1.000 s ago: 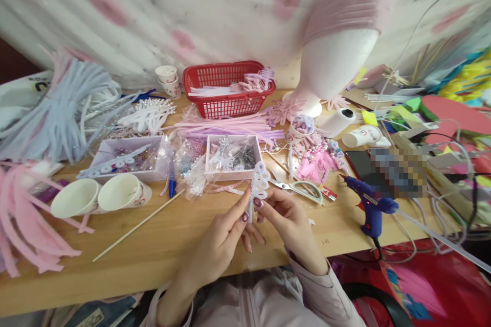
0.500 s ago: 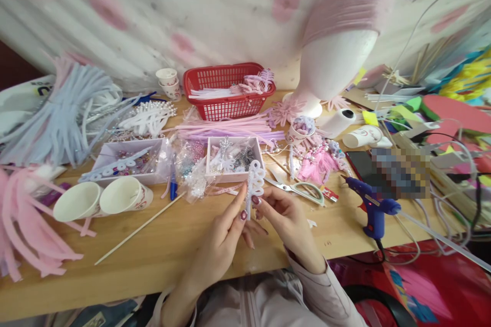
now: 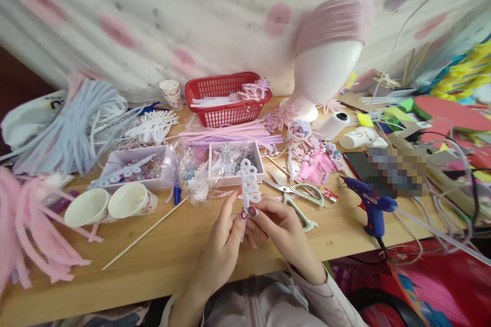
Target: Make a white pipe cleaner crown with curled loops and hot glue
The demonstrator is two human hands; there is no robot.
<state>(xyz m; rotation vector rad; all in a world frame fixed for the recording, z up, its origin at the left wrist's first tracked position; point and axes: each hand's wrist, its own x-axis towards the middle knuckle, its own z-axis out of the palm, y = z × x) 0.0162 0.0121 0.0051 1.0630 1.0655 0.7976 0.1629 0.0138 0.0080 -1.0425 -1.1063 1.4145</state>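
Observation:
Between my two hands stands a pale lilac pipe cleaner bent into a row of loops [image 3: 251, 186], its loops pointing up and to the right. My left hand [image 3: 222, 237] pinches its lower stem between thumb and fingers. From the other side my right hand [image 3: 282, 230] grips the stem too, thumb close to the left thumb. The lower end of the stem pokes out beneath the thumbs. Just right of my right hand lie scissors [image 3: 312, 193] with pale green handles, blades spread. A white box [image 3: 215, 180] of small trims sits behind the loops.
Paper cups [image 3: 86, 209] and a thin wooden stick [image 3: 143, 235] lie left. A blue glue gun [image 3: 374, 209] with its cord stands right. Behind are a red basket [image 3: 226, 112], a white mannequin head [image 3: 322, 71] and bundles of blue-grey pipe cleaners [image 3: 72, 127].
My hands have shifted slightly down the stem, so more of it shows above the thumbs and its lower end now sticks out below. The camera view has tilted a little.

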